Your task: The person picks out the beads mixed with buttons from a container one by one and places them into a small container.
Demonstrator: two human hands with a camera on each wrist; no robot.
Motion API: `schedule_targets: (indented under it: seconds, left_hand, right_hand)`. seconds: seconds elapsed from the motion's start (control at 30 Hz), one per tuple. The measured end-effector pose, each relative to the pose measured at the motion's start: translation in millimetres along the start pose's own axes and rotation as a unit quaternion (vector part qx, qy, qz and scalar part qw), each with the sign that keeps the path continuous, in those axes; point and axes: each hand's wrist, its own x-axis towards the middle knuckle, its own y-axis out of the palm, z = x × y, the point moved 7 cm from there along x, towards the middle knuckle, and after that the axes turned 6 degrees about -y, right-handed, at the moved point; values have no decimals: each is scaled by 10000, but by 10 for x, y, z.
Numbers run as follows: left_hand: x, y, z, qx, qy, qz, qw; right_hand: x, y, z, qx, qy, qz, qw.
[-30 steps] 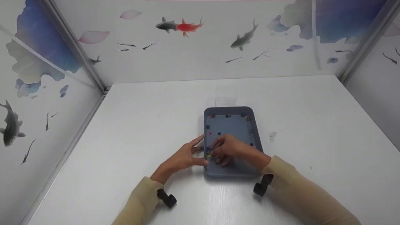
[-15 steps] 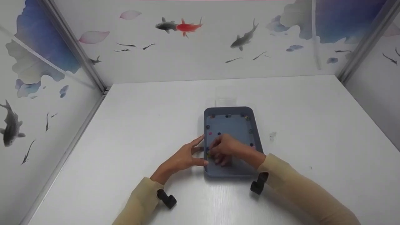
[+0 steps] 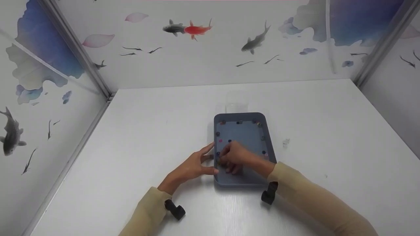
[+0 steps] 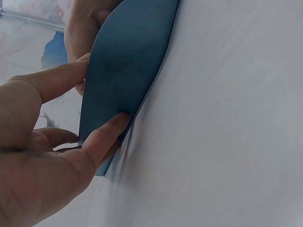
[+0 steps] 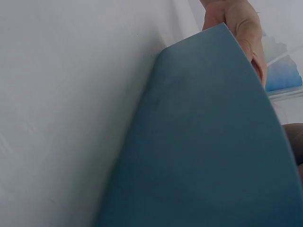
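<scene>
A grey-blue tray (image 3: 241, 182) lies on the table with small bead-like pieces scattered along its inner edges. My left hand (image 3: 192, 167) is at its left wall, fingers spread and thumb at the rim; the left wrist view shows a fingertip (image 4: 120, 120) against the outer wall. Inside the tray, my right hand (image 3: 238, 154) reaches down with bent fingers, thumb and fingertips together by the left wall among several pieces. A dark blue piece (image 3: 218, 153) shows just beyond them. The fingertips hide whether a piece is between them. The tray's wall (image 5: 203, 127) fills much of the right wrist view.
Behind the tray stands a clear plastic container (image 3: 236, 107). A few small transparent bits (image 3: 286, 143) lie to the tray's right on the white table (image 3: 157, 131). White panels printed with fish enclose the back and sides.
My right hand has shifted slightly left toward the tray's left wall, its fingertips now covering the yellow pieces seen earlier. The left hand and the tray have stayed in place.
</scene>
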Motion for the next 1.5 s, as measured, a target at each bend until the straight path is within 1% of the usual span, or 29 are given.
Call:
schedule_targets:
  seconds: [0.23,0.43,0.7,0.9,1.0,1.2,1.4,1.5]
  left_hand:
    - [-4,7,-10,21,52,31,10000]
    - [-8,8,-14,35,81,33,10000]
    - [-3,7,-6,-9,63,64,10000]
    - [-9,-10,-4,-64,110,98,9999]
    - [-20,-15,-6,-120,121,92,9998]
    - [-12,-5,10,-19,47,57,10000]
    - [8,-2,-3,-47,117,46,9999]
    - [2,4,0,-28,85,41,10000]
  right_hand:
    - [8,5,-23,-93,79,-53,9999]
    - [2,-5,-10,-105,90,60,9999]
    - [-12,-85,69,-180,-45,110,9998]
    - [-30,-191,163,-194,-279,27,9994]
    - [-32,-233,185,-96,-324,37,9994]
    - [-8,-337,182,-7,-232,55,9997]
    - [29,-510,193,27,-152,-276,9995]
    - [40,-568,188,79,-189,-323,9993]
